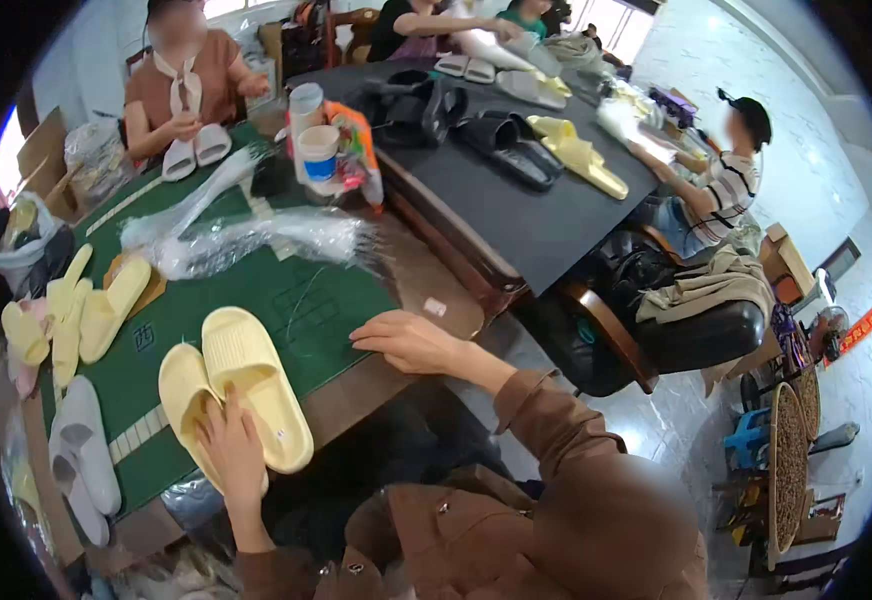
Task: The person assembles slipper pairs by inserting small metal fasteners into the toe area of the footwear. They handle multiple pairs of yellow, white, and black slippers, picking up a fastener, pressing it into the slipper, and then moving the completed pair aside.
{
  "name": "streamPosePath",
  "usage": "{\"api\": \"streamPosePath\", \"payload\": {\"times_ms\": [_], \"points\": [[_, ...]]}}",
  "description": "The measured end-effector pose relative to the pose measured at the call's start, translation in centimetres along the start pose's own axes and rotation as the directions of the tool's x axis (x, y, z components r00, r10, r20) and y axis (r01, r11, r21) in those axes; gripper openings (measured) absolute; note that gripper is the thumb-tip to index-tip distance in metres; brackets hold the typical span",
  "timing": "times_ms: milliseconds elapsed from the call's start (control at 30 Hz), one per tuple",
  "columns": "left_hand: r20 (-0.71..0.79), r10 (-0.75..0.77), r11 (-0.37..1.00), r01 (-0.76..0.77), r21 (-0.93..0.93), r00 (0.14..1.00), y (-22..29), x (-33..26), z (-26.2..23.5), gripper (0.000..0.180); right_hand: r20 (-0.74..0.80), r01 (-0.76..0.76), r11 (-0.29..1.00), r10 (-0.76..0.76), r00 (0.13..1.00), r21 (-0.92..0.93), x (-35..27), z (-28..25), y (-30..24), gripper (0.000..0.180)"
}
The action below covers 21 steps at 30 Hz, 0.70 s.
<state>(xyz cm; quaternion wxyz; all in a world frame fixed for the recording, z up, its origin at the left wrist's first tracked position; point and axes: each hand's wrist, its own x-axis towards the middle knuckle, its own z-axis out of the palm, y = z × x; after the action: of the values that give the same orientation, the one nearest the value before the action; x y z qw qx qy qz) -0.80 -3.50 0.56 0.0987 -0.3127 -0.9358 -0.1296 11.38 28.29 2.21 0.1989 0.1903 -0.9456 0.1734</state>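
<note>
A pair of pale yellow slide slippers [256, 375] lies side by side on the green tabletop [331, 350], right in front of me. My left hand [228, 440] is on the pair, its fingers at the foot openings and gripping where the two slippers meet; part of the fingertips is hidden inside. At the table's right edge my right hand [414, 342] rests with fingers stretched out and nothing visible in them. Beyond the slippers, clear plastic bags [256, 240] are spread across the table.
More yellow slippers [116, 310] and a grey pair [86, 455] lie at the left. A paper cup [319, 152] stands farther back. Black slippers [511, 150] sit on a dark table [486, 215]; several co-workers handle slippers and bags. A black chair [696, 335] stands at right.
</note>
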Motion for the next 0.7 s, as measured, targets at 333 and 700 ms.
{"api": "streamPosePath", "payload": {"times_ms": [333,700], "points": [[-0.037,-0.207,0.977,0.209,0.039,0.978,-14.3,1.7,-1.0,0.047,-0.112,-0.138,0.987,0.146,0.983,0.077,2.2,1.1,-0.5,0.008],[-0.092,-0.224,0.973,0.217,-0.084,0.97,-21.0,1.4,-1.1,0.046,-0.077,-0.15,0.973,0.166,0.983,0.177,0.7,0.2,0.3,0.004]]}}
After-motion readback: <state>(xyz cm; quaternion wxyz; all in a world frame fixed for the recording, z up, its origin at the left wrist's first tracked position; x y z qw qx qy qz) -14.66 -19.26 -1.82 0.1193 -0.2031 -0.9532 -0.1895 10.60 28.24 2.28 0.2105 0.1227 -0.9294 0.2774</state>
